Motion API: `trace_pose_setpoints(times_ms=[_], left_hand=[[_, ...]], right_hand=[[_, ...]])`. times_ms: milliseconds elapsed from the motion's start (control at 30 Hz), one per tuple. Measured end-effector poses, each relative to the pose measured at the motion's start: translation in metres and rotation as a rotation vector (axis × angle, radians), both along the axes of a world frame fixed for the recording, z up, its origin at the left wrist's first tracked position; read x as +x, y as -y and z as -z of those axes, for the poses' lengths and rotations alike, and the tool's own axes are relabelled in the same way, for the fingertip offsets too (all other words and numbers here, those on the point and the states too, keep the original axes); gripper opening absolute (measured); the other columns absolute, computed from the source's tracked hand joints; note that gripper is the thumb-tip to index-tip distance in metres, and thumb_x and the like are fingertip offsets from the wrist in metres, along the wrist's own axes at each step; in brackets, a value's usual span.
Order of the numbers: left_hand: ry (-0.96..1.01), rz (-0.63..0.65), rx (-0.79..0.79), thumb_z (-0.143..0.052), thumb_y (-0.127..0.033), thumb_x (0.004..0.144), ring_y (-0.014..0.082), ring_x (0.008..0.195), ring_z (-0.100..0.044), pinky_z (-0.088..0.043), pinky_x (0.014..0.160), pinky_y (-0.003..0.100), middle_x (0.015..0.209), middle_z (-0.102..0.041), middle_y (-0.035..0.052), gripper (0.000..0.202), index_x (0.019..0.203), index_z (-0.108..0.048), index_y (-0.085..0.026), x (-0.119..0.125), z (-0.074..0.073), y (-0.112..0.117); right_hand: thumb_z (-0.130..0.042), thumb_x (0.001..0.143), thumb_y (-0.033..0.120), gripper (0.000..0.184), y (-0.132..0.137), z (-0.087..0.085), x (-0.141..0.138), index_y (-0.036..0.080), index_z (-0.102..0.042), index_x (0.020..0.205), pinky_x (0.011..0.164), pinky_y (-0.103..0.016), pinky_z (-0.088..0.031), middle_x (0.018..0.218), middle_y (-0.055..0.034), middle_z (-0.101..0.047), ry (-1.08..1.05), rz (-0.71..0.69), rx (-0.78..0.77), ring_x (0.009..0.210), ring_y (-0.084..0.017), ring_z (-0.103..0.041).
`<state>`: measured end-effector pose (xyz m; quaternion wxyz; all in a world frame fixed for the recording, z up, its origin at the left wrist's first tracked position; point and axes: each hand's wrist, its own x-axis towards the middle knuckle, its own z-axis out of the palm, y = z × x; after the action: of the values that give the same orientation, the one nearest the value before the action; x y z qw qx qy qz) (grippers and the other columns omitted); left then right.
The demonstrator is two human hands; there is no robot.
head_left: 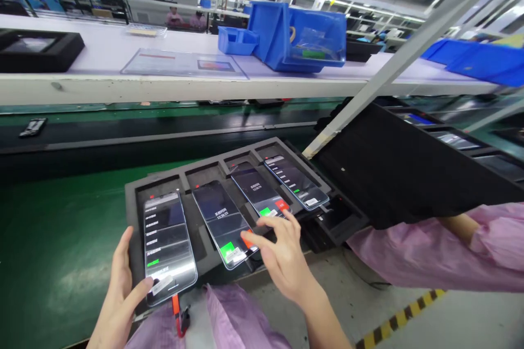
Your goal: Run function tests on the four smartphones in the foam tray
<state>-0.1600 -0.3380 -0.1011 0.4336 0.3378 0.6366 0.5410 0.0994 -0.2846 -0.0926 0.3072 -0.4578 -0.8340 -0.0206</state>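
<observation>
A black foam tray (pixel 135 196) lies on the green belt with several smartphones lying in its slots, screens lit. My left hand (pixel 120 289) grips the near left corner of the tray, thumb on the bottom of the leftmost phone (pixel 167 245). My right hand (pixel 282 251) hovers with fingers spread; its fingertips touch the lower ends of the second phone (pixel 223 221) and the third phone (pixel 260 191), near their red buttons. A fourth phone (pixel 295 180) lies at the tray's right end.
A co-worker's pink sleeve (pixel 429 256) reaches in from the right beneath a tilted black foam tray (pixel 401 169). Beyond the belt runs a white shelf (pixel 164 87) with blue bins (pixel 303 35) and another black tray (pixel 36 49). A slanted metal post (pixel 388 65) crosses at right.
</observation>
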Motion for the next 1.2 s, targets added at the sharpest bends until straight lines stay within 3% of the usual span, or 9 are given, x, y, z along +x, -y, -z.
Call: trace_pose_setpoints(times_ms=[133,233,400,667,867,1200], left_hand=[[0.058,-0.010,0.014,-0.061,-0.035,0.067,0.0289,0.135,-0.022,-0.016,0.113,0.042,0.147,-0.029,-0.0011,0.078,0.138,-0.027,-0.030,-0.002,0.002,-0.001],[0.105,-0.006,0.046,-0.060,-0.030,0.066,0.0285,0.135,-0.023,-0.019,0.112,0.042,0.145,-0.031,0.0004,0.078,0.137,-0.029,-0.028,-0.005,0.007,-0.002],[0.094,0.081,0.056,-0.057,-0.029,0.067,0.0274,0.137,-0.017,-0.020,0.111,0.041,0.149,-0.021,0.0021,0.080,0.139,-0.023,-0.026,-0.011,0.013,-0.002],[-0.037,0.067,0.012,-0.056,-0.025,0.069,0.0252,0.139,-0.008,-0.011,0.113,0.043,0.151,-0.015,0.0022,0.078,0.139,-0.020,-0.028,-0.009,0.009,-0.001],[0.057,0.026,-0.002,-0.054,-0.028,0.073,0.0258,0.137,-0.018,-0.025,0.110,0.039,0.149,-0.022,-0.0001,0.073,0.139,-0.023,-0.031,-0.009,0.009,0.000],[0.087,-0.040,0.020,-0.055,-0.025,0.070,0.0242,0.135,-0.023,-0.018,0.112,0.038,0.145,-0.030,-0.0006,0.069,0.135,-0.031,-0.030,-0.003,0.006,-0.003]], right_hand=[[-0.026,0.089,0.020,0.042,0.008,0.000,-0.020,0.028,-0.067,0.092,0.102,-0.043,-0.021,0.095,-0.0026,-0.050,-0.037,-0.185,-0.049,0.092,-0.015,-0.047],[-0.028,0.087,0.016,0.039,0.008,0.003,-0.019,0.025,-0.065,0.095,0.100,-0.042,-0.023,0.091,-0.0025,-0.050,-0.064,-0.213,-0.013,0.089,-0.014,-0.048],[-0.031,0.084,0.015,0.038,0.000,0.008,-0.012,0.024,-0.064,0.102,0.097,-0.041,-0.026,0.086,-0.0024,-0.048,-0.096,-0.263,0.056,0.084,-0.014,-0.049],[-0.030,0.086,0.016,0.039,-0.002,0.006,-0.017,0.024,-0.065,0.101,0.097,-0.043,-0.025,0.087,-0.0026,-0.048,-0.052,-0.199,0.037,0.084,-0.014,-0.048],[-0.031,0.089,0.020,0.038,-0.002,0.003,-0.018,0.025,-0.066,0.101,0.093,-0.042,-0.029,0.082,-0.0022,-0.047,0.067,-0.106,-0.079,0.082,-0.014,-0.047],[-0.028,0.089,0.018,0.041,-0.004,-0.004,0.016,0.023,-0.068,0.097,0.089,-0.040,-0.030,0.079,-0.0021,-0.043,-0.043,0.069,0.049,0.077,-0.015,-0.044]])
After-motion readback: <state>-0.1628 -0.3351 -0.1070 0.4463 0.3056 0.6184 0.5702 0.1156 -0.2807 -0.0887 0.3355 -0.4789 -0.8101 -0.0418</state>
